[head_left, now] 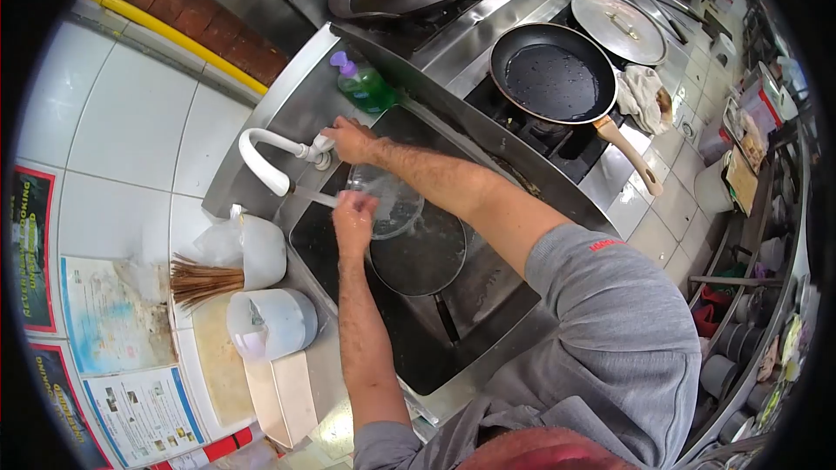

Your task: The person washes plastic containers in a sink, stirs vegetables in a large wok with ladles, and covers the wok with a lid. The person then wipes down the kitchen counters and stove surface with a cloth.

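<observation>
While the clear round dish (402, 196) was in the sink (340, 248), overlapping the frying pan (420, 259), the left hand (353, 219) pinched its rim and the right (350, 139) curled around the tap knob (323, 144); the pan's handle (447, 322) stopped short of the sink's near edge.

Steel sink (510, 298) | inside: round dark-handled pan (416, 263) | at corner: green soap bottle (366, 89)

My R hand (353, 140) hides pt of the tap knob (323, 150); my L hand (354, 219) covers some of the clear dish (396, 200). Far-R shelf stuff (738, 341): too blurry to ID.
</observation>
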A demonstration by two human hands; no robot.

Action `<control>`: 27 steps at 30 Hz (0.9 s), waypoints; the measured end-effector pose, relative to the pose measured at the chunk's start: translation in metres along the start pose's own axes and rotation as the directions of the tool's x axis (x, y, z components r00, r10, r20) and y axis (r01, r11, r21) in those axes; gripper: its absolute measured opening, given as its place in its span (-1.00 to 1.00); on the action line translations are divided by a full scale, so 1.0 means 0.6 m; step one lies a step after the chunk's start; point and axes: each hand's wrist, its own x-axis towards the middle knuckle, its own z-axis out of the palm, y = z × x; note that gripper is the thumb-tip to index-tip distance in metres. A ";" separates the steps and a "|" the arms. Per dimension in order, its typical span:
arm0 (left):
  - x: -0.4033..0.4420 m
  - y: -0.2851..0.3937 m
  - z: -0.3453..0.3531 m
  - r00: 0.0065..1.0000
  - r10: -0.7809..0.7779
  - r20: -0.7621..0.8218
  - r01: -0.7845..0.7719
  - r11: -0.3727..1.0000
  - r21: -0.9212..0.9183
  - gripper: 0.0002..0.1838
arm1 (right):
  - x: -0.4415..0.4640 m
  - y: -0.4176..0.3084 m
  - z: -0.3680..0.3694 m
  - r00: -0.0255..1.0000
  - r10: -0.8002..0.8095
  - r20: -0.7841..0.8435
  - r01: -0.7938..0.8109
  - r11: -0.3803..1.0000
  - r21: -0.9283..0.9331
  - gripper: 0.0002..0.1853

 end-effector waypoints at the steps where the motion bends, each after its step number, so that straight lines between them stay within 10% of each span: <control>1: -0.006 -0.025 -0.001 0.959 -0.281 -0.047 0.268 0.944 -0.191 -0.88 | 0.008 0.007 0.004 0.999 -0.013 0.047 0.014 1.000 -0.012 -0.54; 3: -0.032 -0.084 0.008 0.790 -0.613 -0.024 0.527 0.697 -0.486 -0.90 | 0.028 0.024 0.021 0.996 -0.035 0.084 0.030 0.998 0.062 -0.56; 8: -0.145 -0.033 0.027 0.691 -0.704 0.164 0.600 0.433 -0.673 -0.87 | 0.081 0.076 0.094 0.976 -0.216 -0.035 0.217 0.941 0.258 -0.56; 10: -0.204 -0.016 0.037 0.619 -0.754 0.220 0.484 0.146 -0.863 -0.87 | 0.113 0.106 0.157 0.984 -0.061 -0.169 0.141 0.843 0.519 -0.59; 14: -0.323 0.004 0.044 0.574 -0.760 0.305 0.224 -0.212 -0.951 -0.89 | 0.145 0.097 0.158 0.983 0.184 -0.023 -0.167 0.933 0.318 -0.63; 18: -0.372 0.034 0.029 0.643 -0.731 0.228 0.044 -0.262 -0.964 -0.89 | 0.112 0.040 0.119 0.816 0.521 0.249 -0.537 0.525 0.661 -0.52; 20: -0.359 0.062 0.004 0.449 -0.867 0.218 0.045 -0.222 -0.974 -0.88 | 0.049 0.025 0.129 0.890 0.417 0.185 -0.415 0.568 0.711 -0.42; 23: -0.379 0.047 -0.008 0.556 -0.818 0.149 -0.042 -0.207 -0.978 -0.87 | -0.103 0.021 0.105 0.704 0.212 0.678 -0.629 0.630 0.456 -0.27; 27: -0.375 0.045 -0.029 0.615 -0.776 0.136 -0.037 -0.201 -0.979 -0.88 | -0.268 -0.008 0.050 0.530 0.087 0.843 -0.753 0.504 0.422 -0.40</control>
